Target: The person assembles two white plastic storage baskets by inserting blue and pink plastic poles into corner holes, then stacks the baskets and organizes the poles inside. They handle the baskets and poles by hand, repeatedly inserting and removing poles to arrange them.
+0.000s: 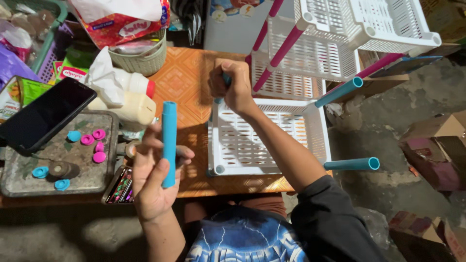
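Seen from above: the left hand (154, 182) pinches an upright blue plastic tube (169, 143) between thumb and fingers, above the orange table (187, 77). The right hand (234, 85) is fisted around another blue tube (226, 80) at the corner of a white slotted shelf tray (264, 138)

Bare orange counter (187, 80) lying open between bottles (131, 99) on one side and white rack tray (264, 136) on the other. Blue tubes (352, 164) sticking out beyond tray. Metal tray (19, 182), phone (46, 114), baskets (143, 60) crowding left edge.
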